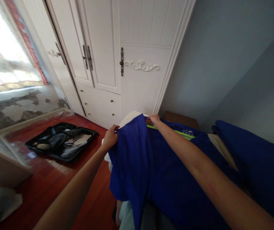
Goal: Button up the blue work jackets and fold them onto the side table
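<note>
A blue work garment (pixel 137 159) with a yellow-green and silvery stripe and a small white print lies spread in front of me, its near part hanging over my lap. My left hand (pixel 111 137) is closed on its left edge. Farther right, my right hand (pixel 154 120) pinches the far edge beside the stripe. Folds run down the cloth between the two hands. Whether it is a jacket or a shirt I cannot tell. Under its far left edge shows a pale surface (pixel 130 117).
An open black suitcase (pixel 72 156) with clothes in it lies on the red wooden floor (pixel 91 188) at left. A white wardrobe (pixel 103 48) stands ahead. More dark blue cloth (pixel 254 147) is at right, and a plastic bag (pixel 0 204) sits at lower left.
</note>
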The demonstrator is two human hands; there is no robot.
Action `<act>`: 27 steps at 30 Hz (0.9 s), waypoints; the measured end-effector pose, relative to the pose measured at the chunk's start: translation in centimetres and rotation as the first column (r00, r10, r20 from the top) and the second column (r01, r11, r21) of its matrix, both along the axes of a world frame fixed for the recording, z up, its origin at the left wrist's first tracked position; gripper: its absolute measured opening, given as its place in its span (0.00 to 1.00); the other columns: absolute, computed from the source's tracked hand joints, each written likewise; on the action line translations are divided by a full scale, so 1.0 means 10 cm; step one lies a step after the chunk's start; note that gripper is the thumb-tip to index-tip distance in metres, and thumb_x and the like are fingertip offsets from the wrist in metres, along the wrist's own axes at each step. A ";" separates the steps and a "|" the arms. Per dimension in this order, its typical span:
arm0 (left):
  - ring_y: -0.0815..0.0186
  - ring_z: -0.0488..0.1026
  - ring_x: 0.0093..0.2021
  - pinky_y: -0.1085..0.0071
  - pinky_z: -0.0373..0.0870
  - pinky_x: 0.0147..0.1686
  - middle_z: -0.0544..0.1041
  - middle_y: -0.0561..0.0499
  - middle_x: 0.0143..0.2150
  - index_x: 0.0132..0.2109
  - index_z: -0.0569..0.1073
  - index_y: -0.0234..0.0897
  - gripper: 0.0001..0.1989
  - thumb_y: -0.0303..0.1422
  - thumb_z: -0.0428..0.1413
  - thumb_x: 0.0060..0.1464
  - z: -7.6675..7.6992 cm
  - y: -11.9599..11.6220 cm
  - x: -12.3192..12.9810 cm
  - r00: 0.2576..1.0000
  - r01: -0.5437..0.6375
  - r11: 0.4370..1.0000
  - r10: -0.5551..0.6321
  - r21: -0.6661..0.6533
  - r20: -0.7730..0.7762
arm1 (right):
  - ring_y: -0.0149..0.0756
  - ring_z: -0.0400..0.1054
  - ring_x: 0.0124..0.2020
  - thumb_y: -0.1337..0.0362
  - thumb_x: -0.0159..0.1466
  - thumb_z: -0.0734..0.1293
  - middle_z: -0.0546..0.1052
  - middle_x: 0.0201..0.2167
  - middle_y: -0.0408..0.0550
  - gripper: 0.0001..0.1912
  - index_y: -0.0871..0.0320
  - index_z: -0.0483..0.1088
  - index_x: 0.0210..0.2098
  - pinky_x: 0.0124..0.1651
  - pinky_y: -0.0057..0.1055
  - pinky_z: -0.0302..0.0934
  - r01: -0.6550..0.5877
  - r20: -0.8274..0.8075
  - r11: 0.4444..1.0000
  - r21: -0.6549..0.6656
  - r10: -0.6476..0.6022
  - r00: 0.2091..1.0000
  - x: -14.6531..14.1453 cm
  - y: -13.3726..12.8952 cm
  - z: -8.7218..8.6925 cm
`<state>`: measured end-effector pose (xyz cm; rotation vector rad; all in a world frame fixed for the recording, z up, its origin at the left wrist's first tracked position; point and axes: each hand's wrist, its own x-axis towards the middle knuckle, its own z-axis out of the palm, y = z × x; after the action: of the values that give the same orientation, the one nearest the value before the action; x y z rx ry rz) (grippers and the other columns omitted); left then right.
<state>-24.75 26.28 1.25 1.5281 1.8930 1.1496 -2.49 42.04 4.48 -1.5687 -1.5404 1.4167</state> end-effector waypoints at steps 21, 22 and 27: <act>0.56 0.78 0.42 0.65 0.74 0.40 0.79 0.42 0.43 0.47 0.72 0.37 0.31 0.42 0.71 0.35 -0.94 -1.99 1.03 0.633 -0.163 0.961 0.275 -0.222 0.724 | 0.29 0.71 0.29 0.65 0.50 0.78 0.75 0.31 0.46 0.22 0.62 0.66 0.38 0.36 0.27 0.68 -0.535 -0.017 0.764 -0.361 0.568 0.823 0.50 -1.39 0.38; 0.57 0.78 0.39 0.66 0.74 0.37 0.79 0.43 0.41 0.46 0.73 0.36 0.31 0.42 0.72 0.34 -0.96 -2.00 1.06 0.603 -0.100 0.968 0.244 -0.231 0.760 | 0.29 0.71 0.27 0.66 0.52 0.77 0.75 0.29 0.45 0.20 0.62 0.66 0.38 0.35 0.27 0.68 -0.492 -0.003 0.806 -0.328 0.520 0.854 0.51 -1.43 0.38; 0.65 0.75 0.28 0.71 0.71 0.30 0.80 0.48 0.31 0.36 0.77 0.34 0.23 0.46 0.70 0.36 -0.76 -2.12 1.22 0.517 0.185 0.961 0.082 -0.205 0.852 | 0.19 0.53 0.15 0.70 0.59 0.72 0.62 0.16 0.34 0.11 0.60 0.65 0.36 0.25 0.18 0.53 -0.202 0.090 0.976 -0.085 0.210 0.974 0.59 -1.45 0.30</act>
<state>-12.58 5.08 -6.33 0.6034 1.1984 1.2196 3.39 27.53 7.46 -1.5813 -1.7708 1.5451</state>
